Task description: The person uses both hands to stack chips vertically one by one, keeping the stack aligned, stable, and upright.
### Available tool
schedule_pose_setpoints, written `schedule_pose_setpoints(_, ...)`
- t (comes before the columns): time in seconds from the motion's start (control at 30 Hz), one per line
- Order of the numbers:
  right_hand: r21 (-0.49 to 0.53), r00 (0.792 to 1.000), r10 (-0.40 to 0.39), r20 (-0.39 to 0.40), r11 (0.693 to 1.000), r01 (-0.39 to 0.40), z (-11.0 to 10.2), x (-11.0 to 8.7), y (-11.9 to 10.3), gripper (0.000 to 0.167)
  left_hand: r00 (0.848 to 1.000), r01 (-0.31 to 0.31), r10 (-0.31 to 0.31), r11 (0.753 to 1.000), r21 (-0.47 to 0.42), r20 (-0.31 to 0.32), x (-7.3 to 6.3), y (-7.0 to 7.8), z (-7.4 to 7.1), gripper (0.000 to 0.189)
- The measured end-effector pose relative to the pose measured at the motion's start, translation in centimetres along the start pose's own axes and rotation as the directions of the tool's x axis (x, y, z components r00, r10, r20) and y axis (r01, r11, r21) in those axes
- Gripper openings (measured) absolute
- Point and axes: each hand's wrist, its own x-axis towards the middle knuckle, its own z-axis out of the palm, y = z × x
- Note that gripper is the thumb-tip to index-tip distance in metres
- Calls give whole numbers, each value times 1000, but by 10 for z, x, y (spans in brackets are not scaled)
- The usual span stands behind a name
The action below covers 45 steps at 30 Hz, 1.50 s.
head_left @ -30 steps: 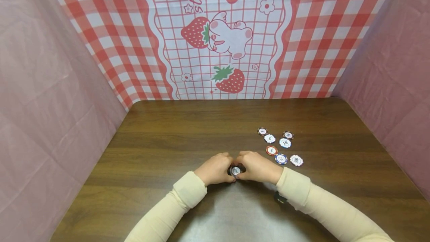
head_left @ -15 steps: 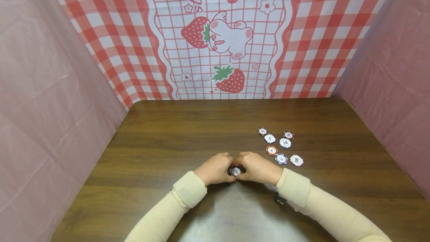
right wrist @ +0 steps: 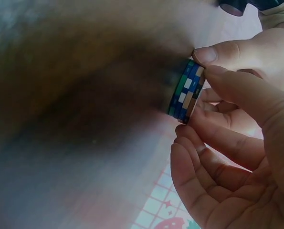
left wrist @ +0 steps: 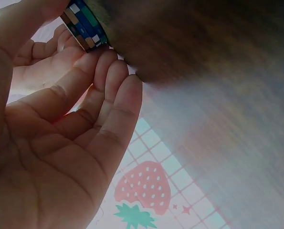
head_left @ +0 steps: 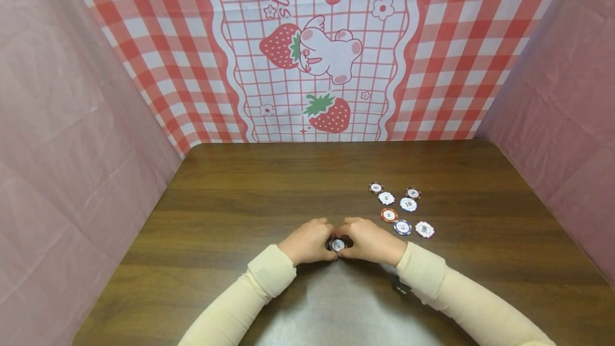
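Note:
Between both hands is a short stack of poker chips, its top chip pale in the middle with a dark edge. Green, blue and brown layers with white blocks show on the stack's side in the right wrist view. My left hand holds it from the left, thumb toward me and fingers on the far side. From the right, my right hand pinches the same stack between thumb and forefinger. In the left wrist view the chips sit at the fingertips, partly hidden by the thumb.
Several loose chips lie flat to the right, among them a red chip, a blue chip and a white chip. The brown wooden table ends at a strawberry-print cloth. Pink curtains flank both sides.

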Motion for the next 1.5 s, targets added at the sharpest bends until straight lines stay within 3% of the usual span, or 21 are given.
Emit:
schedule_pose_setpoints(0.37, 61, 989, 125, -81, 991, -121, -15, -16, 9, 30, 999, 13, -12, 1000, -18, 36, 0, 0, 0, 33)
schedule_pose_setpoints(0.53, 16, 972, 178, -153, 984, -178, -24, -25, 16, 34, 1000, 2, -2, 1000, -11, 22, 0, -1, 1, 32)
schedule_pose_setpoints(0.93, 50, 902, 320, -291, 946, -320, -49, -56, 42, 31, 1000, -5, 5, 1000, -19, 15, -1, -1, 0, 31)
schedule_pose_setpoints(1.13, 74, 857, 425, -291, 903, -422, -64, -74, 55, 37, 1000, -2, 2, 1000, -19, 19, 0, 0, -1, 32)
schedule_pose_setpoints(1.5, 77, 818, 521, -246, 851, -519, -76, -96, 78, 43, 1000, 5, -4, 1000, -23, 14, -1, 0, 0, 30)
